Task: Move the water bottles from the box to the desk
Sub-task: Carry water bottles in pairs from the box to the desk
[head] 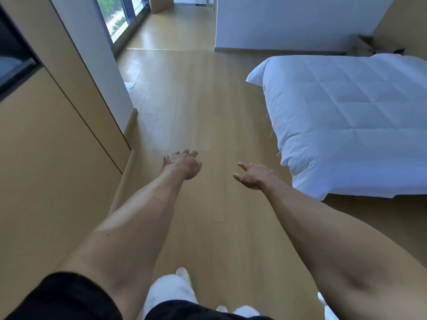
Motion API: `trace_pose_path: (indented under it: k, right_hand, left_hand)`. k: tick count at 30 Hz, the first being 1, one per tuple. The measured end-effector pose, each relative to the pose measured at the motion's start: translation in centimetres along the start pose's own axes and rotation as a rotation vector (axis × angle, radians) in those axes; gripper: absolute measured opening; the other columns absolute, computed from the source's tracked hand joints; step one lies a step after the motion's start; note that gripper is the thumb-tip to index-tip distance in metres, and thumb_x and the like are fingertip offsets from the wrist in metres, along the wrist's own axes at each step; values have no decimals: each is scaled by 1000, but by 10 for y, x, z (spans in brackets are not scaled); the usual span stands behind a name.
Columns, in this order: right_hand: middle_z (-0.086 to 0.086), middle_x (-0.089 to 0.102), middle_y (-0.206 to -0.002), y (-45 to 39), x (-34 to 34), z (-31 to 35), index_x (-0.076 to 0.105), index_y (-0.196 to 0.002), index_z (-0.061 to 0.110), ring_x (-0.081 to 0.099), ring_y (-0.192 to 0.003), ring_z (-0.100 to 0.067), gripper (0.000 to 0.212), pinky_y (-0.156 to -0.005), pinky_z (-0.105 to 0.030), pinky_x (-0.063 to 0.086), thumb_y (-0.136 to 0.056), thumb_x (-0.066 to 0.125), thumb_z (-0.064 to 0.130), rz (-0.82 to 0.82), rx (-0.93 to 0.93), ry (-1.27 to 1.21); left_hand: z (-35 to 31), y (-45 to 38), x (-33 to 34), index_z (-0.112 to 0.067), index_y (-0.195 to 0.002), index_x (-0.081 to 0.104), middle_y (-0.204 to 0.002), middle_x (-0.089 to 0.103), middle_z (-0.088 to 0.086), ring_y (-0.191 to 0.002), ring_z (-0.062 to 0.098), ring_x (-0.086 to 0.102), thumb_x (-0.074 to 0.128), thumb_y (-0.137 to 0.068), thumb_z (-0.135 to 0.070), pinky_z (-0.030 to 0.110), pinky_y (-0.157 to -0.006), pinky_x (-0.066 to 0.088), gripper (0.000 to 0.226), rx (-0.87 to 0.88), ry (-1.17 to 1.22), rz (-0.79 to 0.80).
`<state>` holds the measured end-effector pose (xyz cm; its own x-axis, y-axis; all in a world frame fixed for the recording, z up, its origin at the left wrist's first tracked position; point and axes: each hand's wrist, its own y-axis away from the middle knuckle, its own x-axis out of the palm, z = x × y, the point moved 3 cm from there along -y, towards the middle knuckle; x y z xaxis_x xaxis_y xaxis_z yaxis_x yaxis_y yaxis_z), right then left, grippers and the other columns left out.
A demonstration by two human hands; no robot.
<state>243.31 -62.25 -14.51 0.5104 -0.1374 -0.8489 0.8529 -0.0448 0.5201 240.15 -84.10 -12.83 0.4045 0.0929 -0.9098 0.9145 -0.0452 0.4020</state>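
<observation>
Both arms reach forward over the floor (208, 100), and neither carries anything. The left hand (182, 165) has its fingers loosely spread and slightly bent, a wide, slack grip on nothing; the right hand (254, 175) is likewise empty, fingers extended and apart, palm turned inward. They hang well apart from each other and touch nothing, which reads as the posture of someone walking with arms held out for balance or in readiness, not of a grasp under way. No bottles show anywhere, and no table can be seen. A brown shape that may be a cardboard box (367, 46) sits at the far wall beyond the bed (351, 116), but it is too small and blurred to be sure, and its contents are hidden. A wooden cabinet (46, 158) runs along the left, with a window (120, 17) further on. Judging from the empty hands, this is a transit step, probably heading to fetch a bottle.
</observation>
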Motion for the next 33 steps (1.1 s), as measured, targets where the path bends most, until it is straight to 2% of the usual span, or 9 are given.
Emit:
trace_pose_path:
  k: [7,15,23,33]
  right_hand:
    - [4,13,-167,-118,-64,13,13,-157,41,14,-153,-23,66,-121,-49,18,-98,32,64,-14,35,1]
    - [4,5,-168,-265,-162,40,7,-157,42,8,-154,-24,68,-122,-51,13,-98,32,65,5,133,-22]
    - [4,6,-167,-376,-236,47,7,-157,42,8,-154,-23,68,-122,-51,14,-98,32,65,6,181,-49]
    - [2,8,-167,-554,-324,40,10,-158,38,11,-153,-25,69,-122,-51,15,-98,33,63,-14,107,-77]
  left_hand:
    - [-5,-131,-41,-33,-158,25,-166,22,-3,-152,28,21,32,-104,-54,51,-121,13,58,38,-16,2]
    - [-2,-312,-112,-33,-157,25,-165,25,-2,-150,26,25,31,-104,-54,51,-121,16,57,151,-6,46]
    - [-13,-445,-169,-34,-158,23,-166,23,-2,-150,26,24,31,-104,-55,51,-121,17,58,194,-32,64]
    - [-45,-620,-236,-34,-158,21,-165,23,-3,-150,26,23,29,-104,-55,52,-121,15,58,181,-46,29]
